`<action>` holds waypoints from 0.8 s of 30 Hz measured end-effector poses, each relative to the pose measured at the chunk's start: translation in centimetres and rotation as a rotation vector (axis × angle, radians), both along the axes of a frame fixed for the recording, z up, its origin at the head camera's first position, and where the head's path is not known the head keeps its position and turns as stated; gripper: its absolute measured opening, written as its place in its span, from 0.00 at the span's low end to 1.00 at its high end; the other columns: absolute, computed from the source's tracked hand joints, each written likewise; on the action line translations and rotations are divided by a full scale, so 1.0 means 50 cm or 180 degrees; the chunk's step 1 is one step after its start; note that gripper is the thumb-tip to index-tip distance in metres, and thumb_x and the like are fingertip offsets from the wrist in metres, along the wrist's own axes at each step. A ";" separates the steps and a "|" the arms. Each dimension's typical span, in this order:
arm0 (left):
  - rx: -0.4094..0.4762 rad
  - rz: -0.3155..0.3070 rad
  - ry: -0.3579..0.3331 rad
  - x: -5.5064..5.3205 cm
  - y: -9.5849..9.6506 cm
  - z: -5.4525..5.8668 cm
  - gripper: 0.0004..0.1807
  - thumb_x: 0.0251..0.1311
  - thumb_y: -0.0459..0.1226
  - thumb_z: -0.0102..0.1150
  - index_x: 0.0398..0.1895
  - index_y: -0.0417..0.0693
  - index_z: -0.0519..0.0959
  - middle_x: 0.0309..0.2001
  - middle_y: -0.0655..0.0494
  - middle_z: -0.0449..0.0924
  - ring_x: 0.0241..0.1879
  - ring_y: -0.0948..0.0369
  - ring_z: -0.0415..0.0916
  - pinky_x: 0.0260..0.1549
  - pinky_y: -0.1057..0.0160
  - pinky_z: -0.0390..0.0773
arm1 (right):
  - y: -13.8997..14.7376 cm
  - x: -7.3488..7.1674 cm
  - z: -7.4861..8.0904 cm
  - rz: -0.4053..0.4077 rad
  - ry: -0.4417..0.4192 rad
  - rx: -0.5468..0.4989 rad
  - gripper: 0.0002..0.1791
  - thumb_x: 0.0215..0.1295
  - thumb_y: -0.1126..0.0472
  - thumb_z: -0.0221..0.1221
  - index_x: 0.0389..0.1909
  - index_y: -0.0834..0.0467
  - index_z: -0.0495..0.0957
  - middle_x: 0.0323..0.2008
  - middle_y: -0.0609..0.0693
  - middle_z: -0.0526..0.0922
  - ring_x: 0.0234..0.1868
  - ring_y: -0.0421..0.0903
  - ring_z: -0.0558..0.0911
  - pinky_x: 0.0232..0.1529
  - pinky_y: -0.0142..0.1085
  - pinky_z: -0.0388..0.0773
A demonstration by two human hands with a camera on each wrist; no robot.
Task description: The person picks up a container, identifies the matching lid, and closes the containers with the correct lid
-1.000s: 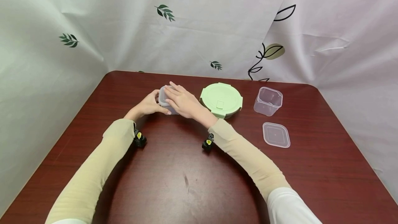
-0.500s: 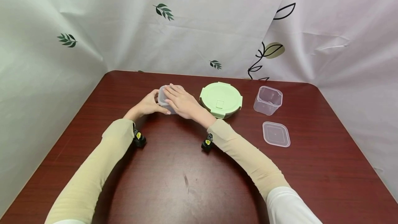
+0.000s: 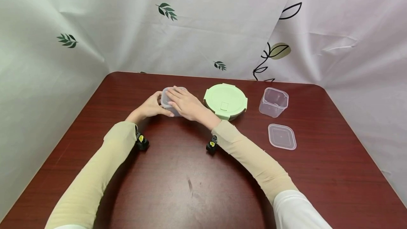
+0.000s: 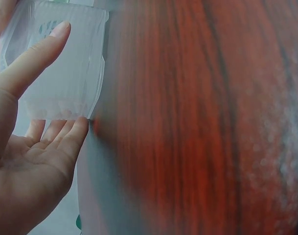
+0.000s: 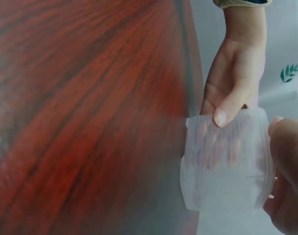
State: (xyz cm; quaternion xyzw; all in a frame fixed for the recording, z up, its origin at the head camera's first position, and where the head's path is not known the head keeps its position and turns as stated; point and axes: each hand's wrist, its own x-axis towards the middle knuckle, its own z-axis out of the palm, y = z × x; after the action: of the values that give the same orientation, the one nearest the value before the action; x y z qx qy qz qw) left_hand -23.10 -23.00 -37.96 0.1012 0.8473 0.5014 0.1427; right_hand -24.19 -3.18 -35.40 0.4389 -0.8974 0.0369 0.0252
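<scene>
because its walls look like thin plastic, the box [image 5: 227, 183] is probably light, slightly springy and slick, best held low on its sides. it sits on the table [image 3: 171, 176], left of the green bowl [image 3: 225, 100]. the left hand [image 3: 151, 107] grips it, thumb on the near wall; the right hand [image 3: 188, 105] lies flat, fingers extended, over its lid [image 3: 166, 99]. farther right are a lidless box [image 3: 272, 110] and loose lid [image 3: 282, 136].
</scene>
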 end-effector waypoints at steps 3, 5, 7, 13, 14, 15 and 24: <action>0.0007 0.0017 -0.0018 0.001 -0.001 0.000 0.48 0.49 0.33 0.72 0.69 0.36 0.51 0.63 0.39 0.65 0.59 0.50 0.70 0.49 0.71 0.75 | 0.000 0.000 0.005 0.0051 0.0019 0.0014 0.28 0.78 0.50 0.37 0.74 0.54 0.54 0.75 0.49 0.55 0.77 0.47 0.51 0.76 0.43 0.46; 0.0004 0.0006 -0.0021 0.001 -0.001 0.000 0.48 0.49 0.33 0.72 0.69 0.36 0.51 0.63 0.39 0.65 0.59 0.49 0.70 0.48 0.72 0.75 | 0.000 0.001 0.009 0.0062 -0.0001 0.0027 0.28 0.78 0.50 0.37 0.74 0.54 0.54 0.74 0.50 0.56 0.77 0.48 0.51 0.76 0.43 0.47; -0.0002 -0.0008 -0.0015 0.000 -0.001 0.000 0.48 0.49 0.33 0.71 0.69 0.36 0.50 0.63 0.39 0.65 0.59 0.49 0.71 0.48 0.72 0.75 | -0.001 0.002 0.012 0.0060 -0.0012 0.0051 0.28 0.78 0.50 0.37 0.74 0.54 0.55 0.74 0.50 0.57 0.76 0.48 0.52 0.76 0.43 0.47; -0.0028 -0.0003 0.0008 -0.003 0.001 0.000 0.49 0.48 0.33 0.72 0.69 0.36 0.51 0.63 0.39 0.65 0.59 0.49 0.71 0.48 0.71 0.75 | -0.003 0.001 0.012 0.0004 -0.0063 0.0076 0.28 0.78 0.49 0.37 0.74 0.53 0.55 0.75 0.48 0.56 0.77 0.47 0.51 0.76 0.42 0.46; -0.0030 0.0006 0.0008 -0.003 0.001 0.000 0.49 0.48 0.32 0.72 0.69 0.35 0.51 0.63 0.38 0.65 0.59 0.49 0.70 0.48 0.71 0.75 | -0.003 0.001 0.009 -0.0004 -0.0073 0.0089 0.29 0.78 0.49 0.36 0.74 0.53 0.53 0.75 0.48 0.54 0.77 0.47 0.49 0.76 0.42 0.46; -0.0026 0.0017 0.0002 -0.004 0.001 0.000 0.49 0.47 0.32 0.72 0.69 0.35 0.51 0.63 0.38 0.65 0.59 0.48 0.70 0.48 0.71 0.74 | -0.002 0.000 0.006 -0.0005 -0.0077 0.0099 0.29 0.78 0.48 0.36 0.75 0.53 0.52 0.76 0.48 0.53 0.77 0.47 0.48 0.76 0.42 0.45; -0.0044 0.0050 -0.0018 -0.005 0.001 -0.003 0.50 0.48 0.33 0.72 0.69 0.34 0.50 0.64 0.37 0.63 0.62 0.47 0.67 0.57 0.57 0.71 | 0.002 -0.004 -0.008 0.0103 -0.0128 0.0098 0.33 0.77 0.47 0.34 0.76 0.57 0.42 0.77 0.52 0.43 0.78 0.48 0.40 0.77 0.41 0.38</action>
State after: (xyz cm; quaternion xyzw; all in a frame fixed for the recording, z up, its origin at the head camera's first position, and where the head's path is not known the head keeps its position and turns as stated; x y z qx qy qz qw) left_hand -23.32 -22.94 -38.11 0.0921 0.8511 0.4970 0.1419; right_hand -24.39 -3.06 -35.82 0.4530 -0.8909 0.0323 -0.0001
